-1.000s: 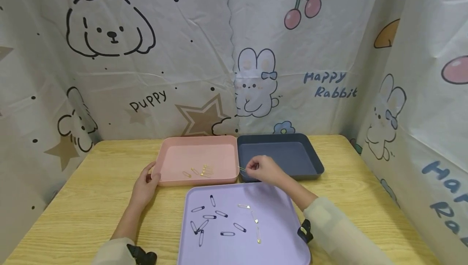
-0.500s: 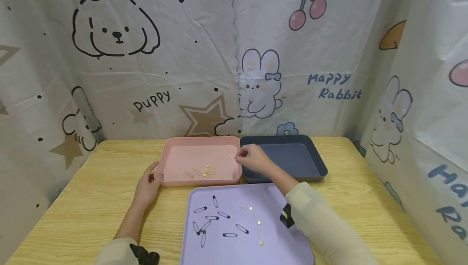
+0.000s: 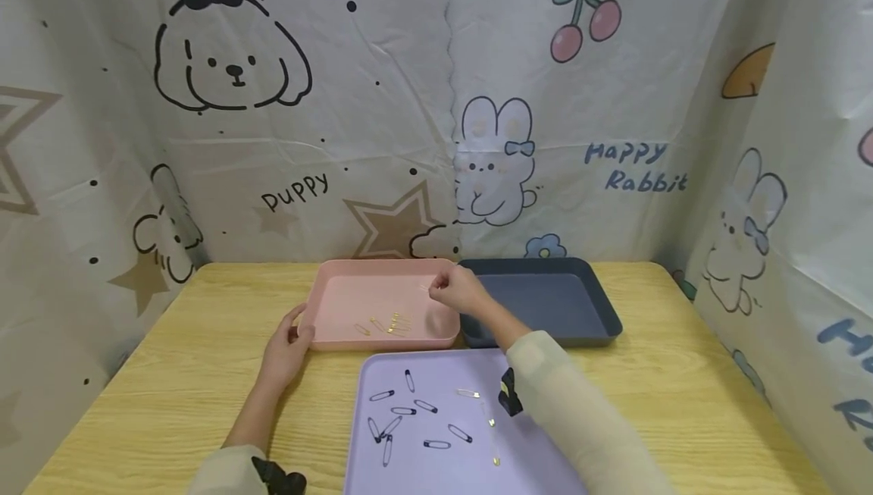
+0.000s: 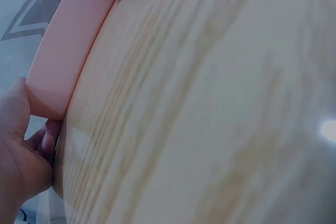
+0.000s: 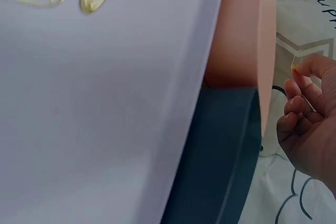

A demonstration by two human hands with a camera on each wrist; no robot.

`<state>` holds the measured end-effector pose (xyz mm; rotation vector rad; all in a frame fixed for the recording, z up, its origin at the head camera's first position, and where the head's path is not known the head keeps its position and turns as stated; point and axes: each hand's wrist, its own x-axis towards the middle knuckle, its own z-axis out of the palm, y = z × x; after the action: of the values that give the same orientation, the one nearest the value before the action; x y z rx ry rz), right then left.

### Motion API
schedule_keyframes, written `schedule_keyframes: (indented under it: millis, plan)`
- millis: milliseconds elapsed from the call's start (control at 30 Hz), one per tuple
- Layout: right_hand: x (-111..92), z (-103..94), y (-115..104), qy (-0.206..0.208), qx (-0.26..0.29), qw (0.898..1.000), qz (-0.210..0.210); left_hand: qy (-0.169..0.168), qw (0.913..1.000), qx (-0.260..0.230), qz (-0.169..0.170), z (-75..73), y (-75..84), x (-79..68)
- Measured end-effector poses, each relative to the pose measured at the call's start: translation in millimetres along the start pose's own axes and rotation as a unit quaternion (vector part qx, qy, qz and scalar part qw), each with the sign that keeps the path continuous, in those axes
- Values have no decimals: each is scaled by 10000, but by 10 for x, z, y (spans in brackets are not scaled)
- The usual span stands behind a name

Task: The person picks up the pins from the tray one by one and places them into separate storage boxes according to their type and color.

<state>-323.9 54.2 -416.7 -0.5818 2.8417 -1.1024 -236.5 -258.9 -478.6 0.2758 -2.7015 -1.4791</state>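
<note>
My right hand is above the right part of the pink tray, pinching a gold safety pin between thumb and forefinger. In the right wrist view that safety pin sticks up from the fingertips. At the pink tray's left edge, my left hand holds the front corner between thumb and fingers. Several gold safety pins lie inside the pink tray. On the lilac tray, several black safety pins are spread on the left, with a few gold ones towards the right.
A dark blue tray stands against the pink tray's right side. The lilac tray lies in front of both, partly under my right sleeve. Behind the wooden table hangs a printed cloth.
My right hand has moved left from the dark blue tray's front edge to above the pink tray, still pinching the gold safety pin. My left hand keeps its hold; the head view has shifted slightly.
</note>
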Motion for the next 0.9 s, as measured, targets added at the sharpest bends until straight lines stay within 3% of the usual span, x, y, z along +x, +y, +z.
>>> schedule_keyframes:
  millis: [433,900]
  plan:
    - [157,176,-48,53,119,9998,-131,-55,9999,-88,-32,7,14,9]
    - [223,285,-108,103,-274,9989,366,-54,9999,-128,-44,3,-16,6]
